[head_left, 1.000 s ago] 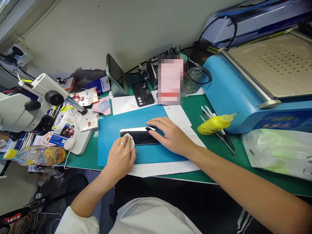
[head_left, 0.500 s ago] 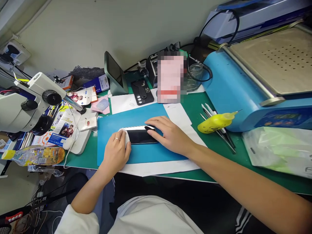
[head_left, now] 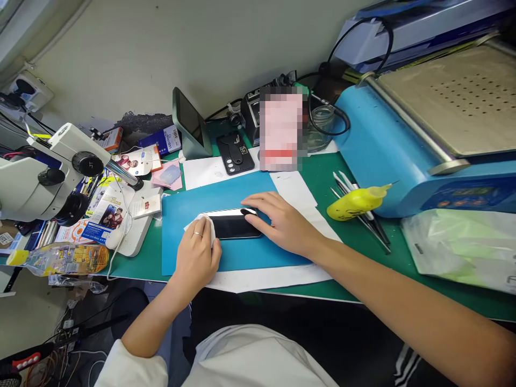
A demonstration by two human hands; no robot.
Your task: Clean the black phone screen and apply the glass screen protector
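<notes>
A smartphone (head_left: 231,226) with a dark glossy screen lies flat on the blue mat (head_left: 181,207). My left hand (head_left: 198,252), with a ring on one finger, presses a white wipe (head_left: 209,221) against the phone's left end. Its fingers are bent over the wipe and cover part of it. At the phone's right end, my right hand (head_left: 280,223) grips the phone, thumb on the near side and fingers at the far edge. That hand covers the phone's right end.
Behind the mat lie a black phone case (head_left: 235,153) and a small screen on a stand (head_left: 191,123). A yellow squeeze bottle (head_left: 355,204) rests on tweezers at right, beside a blue heating machine (head_left: 387,145). At left are a microscope (head_left: 60,172) and a drink bottle (head_left: 66,258).
My left hand has shifted slightly right and down with the wipe, and more of the wipe shows at its left. My right hand and the phone stay nearly in place.
</notes>
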